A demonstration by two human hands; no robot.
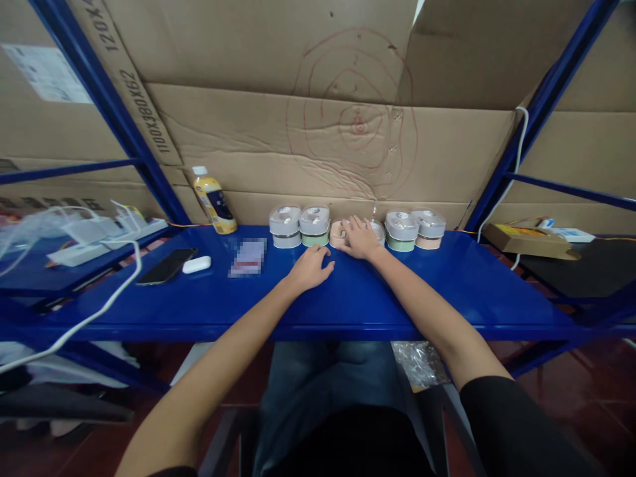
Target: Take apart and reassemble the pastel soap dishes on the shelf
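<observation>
Two bare hands are observed over a blue table (348, 301), on whose far side a row of small containers is set. The right hand (362, 238) is laid from above on a peach container (338, 240) in the middle of the row; its fingers are spread across the top, and whether any grip is taken cannot be told. A partly hidden container (379, 232) is seen just right of that hand. The left hand (312, 268) is held low at the near side of a green-based container (315, 226); its fingers are loosely bent and parted, nothing is seen to be held, and contact with the container cannot be confirmed. A grey-based container (285, 227) is placed to the left of the green-based one. To the right, a second green-based container (401, 230) and a peach-based container (428, 229) are stood side by side. On the left of the table, a yellow bottle (216, 204) is noted at the far side, with a blurred packet (248, 257), a white case (197, 265) and a dark phone (167, 266) laid nearer.
</observation>
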